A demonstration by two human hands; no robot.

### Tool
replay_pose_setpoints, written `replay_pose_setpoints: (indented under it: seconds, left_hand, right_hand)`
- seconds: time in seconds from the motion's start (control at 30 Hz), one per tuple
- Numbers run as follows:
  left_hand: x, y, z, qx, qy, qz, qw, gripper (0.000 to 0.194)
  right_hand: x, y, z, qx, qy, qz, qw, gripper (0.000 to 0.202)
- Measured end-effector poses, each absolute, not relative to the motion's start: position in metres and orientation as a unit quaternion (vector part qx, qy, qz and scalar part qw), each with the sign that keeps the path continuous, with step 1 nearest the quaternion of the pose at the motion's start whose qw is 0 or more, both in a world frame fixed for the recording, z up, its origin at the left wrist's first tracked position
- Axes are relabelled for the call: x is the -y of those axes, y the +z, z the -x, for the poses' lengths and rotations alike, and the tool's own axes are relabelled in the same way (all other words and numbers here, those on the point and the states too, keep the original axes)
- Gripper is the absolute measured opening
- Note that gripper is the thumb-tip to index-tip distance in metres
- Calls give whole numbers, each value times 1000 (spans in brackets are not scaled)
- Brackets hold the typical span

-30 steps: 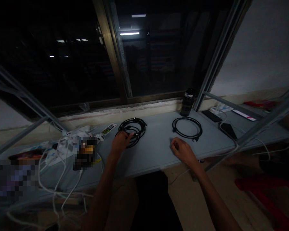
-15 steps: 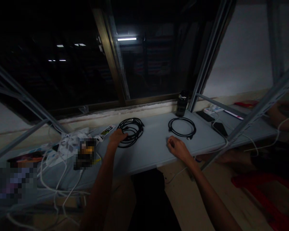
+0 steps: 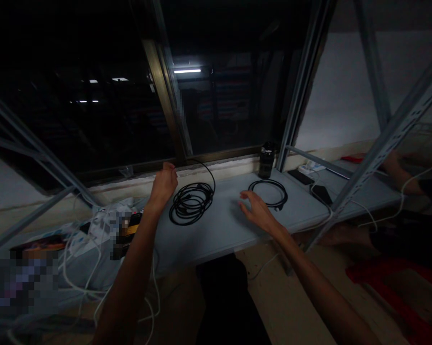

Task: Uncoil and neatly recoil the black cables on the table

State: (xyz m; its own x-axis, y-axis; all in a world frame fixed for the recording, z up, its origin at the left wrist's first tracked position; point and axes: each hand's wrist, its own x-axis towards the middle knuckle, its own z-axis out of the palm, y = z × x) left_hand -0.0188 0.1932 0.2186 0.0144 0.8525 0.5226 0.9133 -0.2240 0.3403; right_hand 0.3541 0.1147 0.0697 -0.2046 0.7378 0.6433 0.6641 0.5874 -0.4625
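My left hand [image 3: 163,186] is raised over the far side of the grey shelf [image 3: 221,232], fingers closed on a black cable. From that hand the cable arcs right and down into a loose coil of black cables [image 3: 192,207], with some plug ends among the loops. My right hand [image 3: 258,211] hovers above the shelf with thumb and fingers apart, holding nothing. Just beyond it lies a single neat ring of black cable [image 3: 286,194], partly hidden by the fingers.
A dark bottle [image 3: 266,162] stands by the window sill. White cables and plastic wrappings [image 3: 111,213] crowd the left end. Metal posts [image 3: 352,187] frame both sides. Dark flat devices [image 3: 299,177] lie at right, near another person's arm [image 3: 395,167]. A red stool [image 3: 363,270] is below.
My left hand has risen from the coil, drawing a cable up in an arc. My right hand has moved slightly left and up, and its curled fingers have opened. The view has shifted slightly.
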Motion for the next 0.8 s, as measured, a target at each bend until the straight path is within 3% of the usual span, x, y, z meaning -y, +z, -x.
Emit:
replay_pose_setpoints:
  seconds: [0.17, 0.3, 0.43, 0.53, 0.63, 0.73, 0.8]
  left_hand:
    - [-187, 328, -23, 422, -343, 826, 149, 26]
    - [-167, 414, -68, 319, -295, 870, 232, 26]
    - [-152, 477, -83, 325, -224, 845, 361, 46]
    - [-152, 515, -73, 323, -191, 813, 444, 71]
    - [-159, 550, -52, 332, -199, 786, 481, 90]
    - [-167, 577, -28, 338, -229, 772, 487, 92]
    - [-172, 589, -12, 338, -246, 766, 488, 88]
  right_hand:
    - [-170, 225, -306, 766, -101, 359, 524, 75]
    - [-226, 338, -281, 818, -69, 249, 514, 77]
    - [-225, 414, -281, 831, -24, 213, 514, 89]
    - [-199, 439, -299, 833, 39, 257, 488, 92]
    - [-179, 429, -331, 801, 38, 264, 536, 76]
    - [-166, 396, -368, 752, -4, 244, 612, 70]
    - [-158, 374, -386, 746, -2, 248, 618, 74]
